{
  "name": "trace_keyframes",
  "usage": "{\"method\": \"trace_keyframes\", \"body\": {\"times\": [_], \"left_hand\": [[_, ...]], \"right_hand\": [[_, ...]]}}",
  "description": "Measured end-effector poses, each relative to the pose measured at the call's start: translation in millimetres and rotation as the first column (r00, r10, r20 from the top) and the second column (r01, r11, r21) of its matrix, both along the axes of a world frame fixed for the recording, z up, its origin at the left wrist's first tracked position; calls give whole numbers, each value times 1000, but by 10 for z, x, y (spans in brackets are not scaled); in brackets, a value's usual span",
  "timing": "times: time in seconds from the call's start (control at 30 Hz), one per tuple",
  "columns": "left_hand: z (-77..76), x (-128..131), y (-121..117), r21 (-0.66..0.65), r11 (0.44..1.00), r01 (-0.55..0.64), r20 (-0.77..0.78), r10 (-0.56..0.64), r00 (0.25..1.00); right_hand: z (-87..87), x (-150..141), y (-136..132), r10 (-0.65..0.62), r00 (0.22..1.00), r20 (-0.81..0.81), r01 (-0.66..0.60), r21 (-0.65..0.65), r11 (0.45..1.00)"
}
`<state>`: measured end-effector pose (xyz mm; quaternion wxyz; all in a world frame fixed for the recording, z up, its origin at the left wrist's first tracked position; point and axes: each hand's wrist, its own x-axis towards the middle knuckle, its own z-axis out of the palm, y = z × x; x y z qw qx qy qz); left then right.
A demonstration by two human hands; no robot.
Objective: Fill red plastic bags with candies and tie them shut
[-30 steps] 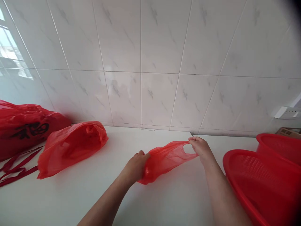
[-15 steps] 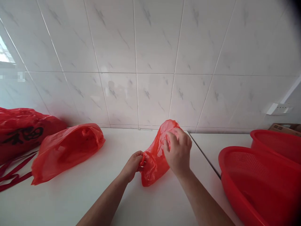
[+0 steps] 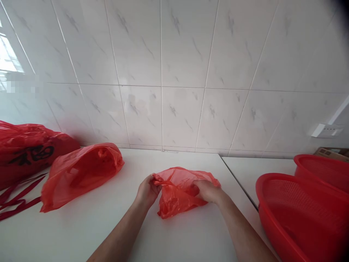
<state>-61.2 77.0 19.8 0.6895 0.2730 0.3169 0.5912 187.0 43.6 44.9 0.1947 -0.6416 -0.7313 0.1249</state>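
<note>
A thin red plastic bag [image 3: 177, 199] lies crumpled between my hands, low over the white tabletop [image 3: 169, 242]. My left hand [image 3: 148, 192] pinches the gathered plastic at the bag's left end. On the opposite side, my right hand [image 3: 209, 191] reaches into the folds with its thumb uppermost and grips the plastic; some of its fingertips are hidden by the film. Further left, a second red plastic bag [image 3: 79, 178] rests on its side with its mouth gaping.
At far left stands a bulging red bag [image 3: 32, 153] with black lettering and dark red straps [image 3: 20, 203]. Two red plastic baskets [image 3: 272, 207] are on the right, beyond a table seam. Behind them are a cardboard box [image 3: 331, 153], a wall socket [image 3: 327, 130] and a tiled wall [image 3: 182, 116].
My right hand has come down from the bag's raised upper end and now reaches into its folds. The bag has sunk from upright to low and spread sideways. My left hand keeps its end.
</note>
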Motion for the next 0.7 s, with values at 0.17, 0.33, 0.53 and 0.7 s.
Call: {"method": "trace_keyframes", "body": {"times": [0.17,0.33,0.53,0.7], "left_hand": [[-19,94,-62,-1,999,38,-12,-38,999],[-78,130,-81,13,993,118,-20,-117,993],[-198,72,-37,44,981,187,-49,-184,982],[-210,53,-18,20,977,210,-59,-209,976]], "right_hand": [[256,-159,-120,6,999,36,-2,-120,993],[797,-413,-735,156,987,-36,-154,32,987],[1172,6,-1462,77,985,-152,-64,88,994],[995,1303,-1649,-436,894,98,444,-74,893]]}}
